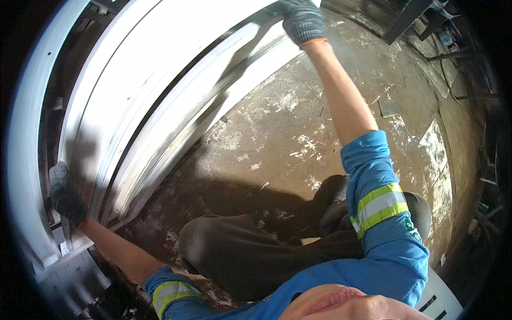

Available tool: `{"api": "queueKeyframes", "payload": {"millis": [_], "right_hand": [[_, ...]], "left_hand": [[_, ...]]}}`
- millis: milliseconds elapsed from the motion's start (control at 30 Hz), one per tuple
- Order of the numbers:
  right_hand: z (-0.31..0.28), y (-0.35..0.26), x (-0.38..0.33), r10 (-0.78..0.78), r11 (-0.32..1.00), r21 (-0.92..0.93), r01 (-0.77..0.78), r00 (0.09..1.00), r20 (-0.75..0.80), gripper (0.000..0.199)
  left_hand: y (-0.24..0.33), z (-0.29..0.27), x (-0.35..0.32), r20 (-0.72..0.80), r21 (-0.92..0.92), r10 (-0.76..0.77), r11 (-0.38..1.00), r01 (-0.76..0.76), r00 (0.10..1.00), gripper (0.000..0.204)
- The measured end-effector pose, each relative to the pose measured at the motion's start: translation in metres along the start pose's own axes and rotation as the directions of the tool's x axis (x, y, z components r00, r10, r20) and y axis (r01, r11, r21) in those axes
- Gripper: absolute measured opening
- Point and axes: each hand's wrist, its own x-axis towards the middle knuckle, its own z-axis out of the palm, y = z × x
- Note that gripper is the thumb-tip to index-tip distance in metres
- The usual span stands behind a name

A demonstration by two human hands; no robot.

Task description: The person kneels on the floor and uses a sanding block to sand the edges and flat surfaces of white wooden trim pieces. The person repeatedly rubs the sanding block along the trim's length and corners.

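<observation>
A long white panel [154,58] with grooved, ledged edges lies across the upper left, bright with glare. My left hand [65,193], in a dark grey knit glove, is closed around its near left edge; the fingertips are partly hidden. At the far right end my right hand [304,21] wears a similar glove with an orange cuff. It grips the panel's edge there, its fingers partly lost in glare and at the frame's top. Both arms are spread wide, in blue sleeves with reflective bands.
Another white curved-looking bar [24,138] runs along the far left. Below me is a brown, paint-spotted floor [266,128], with a small dark square piece [389,108] on it. Dark metal legs [405,24] stand at upper right. A white slotted piece [442,304] is at lower right.
</observation>
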Motion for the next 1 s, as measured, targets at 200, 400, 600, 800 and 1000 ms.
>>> {"api": "queueKeyframes", "payload": {"millis": [200, 400, 600, 800, 1000], "right_hand": [[0.077, -0.184, -0.062, 0.088, 0.944, -0.33, 0.025, 0.942, 0.324, 0.05], [0.084, -0.295, -0.066, -0.157, 0.978, 0.19, 0.09, 0.914, 0.373, 0.043], [0.025, -0.013, -0.021, 0.038, 0.996, -0.088, -0.02, 0.979, 0.202, 0.041], [0.041, -0.053, -0.054, 0.001, 0.922, -0.385, 0.034, 0.996, 0.09, 0.041], [0.064, -0.242, -0.069, -0.082, 0.985, 0.172, 0.016, 0.918, 0.389, 0.04]], "left_hand": [[0.033, -0.003, 0.031, 0.007, 0.416, 0.246, 0.881, -0.226, 0.969, 0.037], [0.042, -0.004, 0.029, 0.142, 0.597, 0.236, 0.754, -0.273, 0.961, 0.038], [0.034, -0.011, 0.022, 0.07, 0.448, 0.173, 0.875, -0.186, 0.982, 0.034], [0.076, 0.001, 0.051, -0.113, 0.401, 0.248, 0.897, -0.185, 0.962, 0.033], [0.053, -0.008, 0.037, 0.028, 0.509, 0.206, 0.839, -0.191, 0.978, 0.036]]}}
